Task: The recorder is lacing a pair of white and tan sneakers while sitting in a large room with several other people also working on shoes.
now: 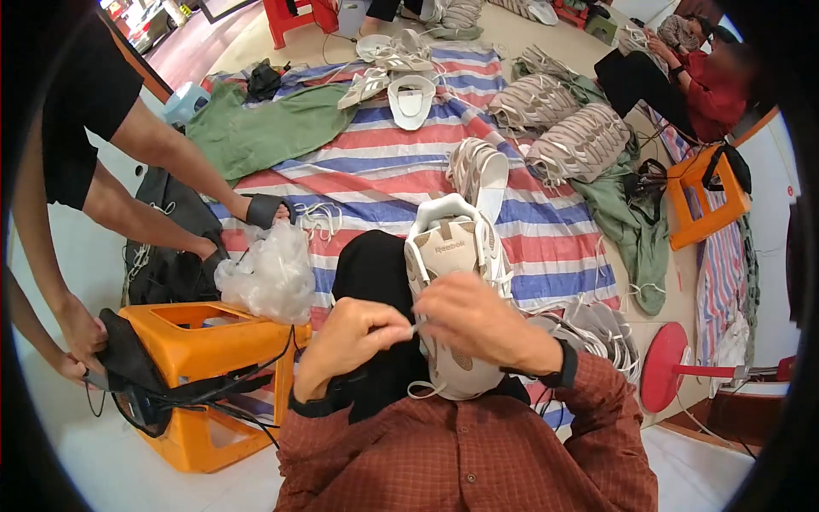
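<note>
Two-handed | left fingers [388, 334], right fingers [439, 316] pinch lace [415, 328] | over shoe [444, 247] edge | left stool [171, 343] apart

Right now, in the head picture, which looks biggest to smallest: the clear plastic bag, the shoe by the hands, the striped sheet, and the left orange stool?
1. Striped sheet
2. Left orange stool
3. Shoe, partly covered
4. Clear plastic bag

Being near the camera may make the shoe look bigger.
</note>
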### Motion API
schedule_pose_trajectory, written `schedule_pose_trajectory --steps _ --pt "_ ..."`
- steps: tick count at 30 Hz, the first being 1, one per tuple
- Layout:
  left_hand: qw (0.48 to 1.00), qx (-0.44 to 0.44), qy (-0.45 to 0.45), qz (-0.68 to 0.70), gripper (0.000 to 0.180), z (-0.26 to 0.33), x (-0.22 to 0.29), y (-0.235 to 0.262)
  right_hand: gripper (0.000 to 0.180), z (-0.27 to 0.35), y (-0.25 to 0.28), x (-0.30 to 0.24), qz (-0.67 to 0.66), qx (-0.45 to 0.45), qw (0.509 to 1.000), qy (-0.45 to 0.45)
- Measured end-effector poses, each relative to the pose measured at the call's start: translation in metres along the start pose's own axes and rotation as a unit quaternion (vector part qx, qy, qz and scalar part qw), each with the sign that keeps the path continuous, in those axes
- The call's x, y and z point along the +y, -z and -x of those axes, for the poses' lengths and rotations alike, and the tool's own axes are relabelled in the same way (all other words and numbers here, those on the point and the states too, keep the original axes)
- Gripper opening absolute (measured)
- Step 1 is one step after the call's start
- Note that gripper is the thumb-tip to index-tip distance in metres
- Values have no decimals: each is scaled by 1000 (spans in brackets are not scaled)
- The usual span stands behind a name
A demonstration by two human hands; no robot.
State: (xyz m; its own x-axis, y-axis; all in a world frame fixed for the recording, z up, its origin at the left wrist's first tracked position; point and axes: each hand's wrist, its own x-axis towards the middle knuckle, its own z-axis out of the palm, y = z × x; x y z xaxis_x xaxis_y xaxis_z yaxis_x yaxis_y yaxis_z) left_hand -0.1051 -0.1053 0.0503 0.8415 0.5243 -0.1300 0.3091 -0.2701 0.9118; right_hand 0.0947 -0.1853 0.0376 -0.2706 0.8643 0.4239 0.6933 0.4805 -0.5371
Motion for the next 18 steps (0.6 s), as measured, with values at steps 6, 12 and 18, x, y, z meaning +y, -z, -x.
schedule_pose_trajectory --steps 6,12,18 --pt "998 -27 -45 -24 12 34 4 40 16 0 -1 -27 -105 -132 985 46" --pt "988 51 110 96 13 48 -39 52 20 15 44 -19 -266 -166 949 -29" --pt "973 168 157 -21 14 44 -99 63 15 29 62 -2 -381 -161 910 -36"
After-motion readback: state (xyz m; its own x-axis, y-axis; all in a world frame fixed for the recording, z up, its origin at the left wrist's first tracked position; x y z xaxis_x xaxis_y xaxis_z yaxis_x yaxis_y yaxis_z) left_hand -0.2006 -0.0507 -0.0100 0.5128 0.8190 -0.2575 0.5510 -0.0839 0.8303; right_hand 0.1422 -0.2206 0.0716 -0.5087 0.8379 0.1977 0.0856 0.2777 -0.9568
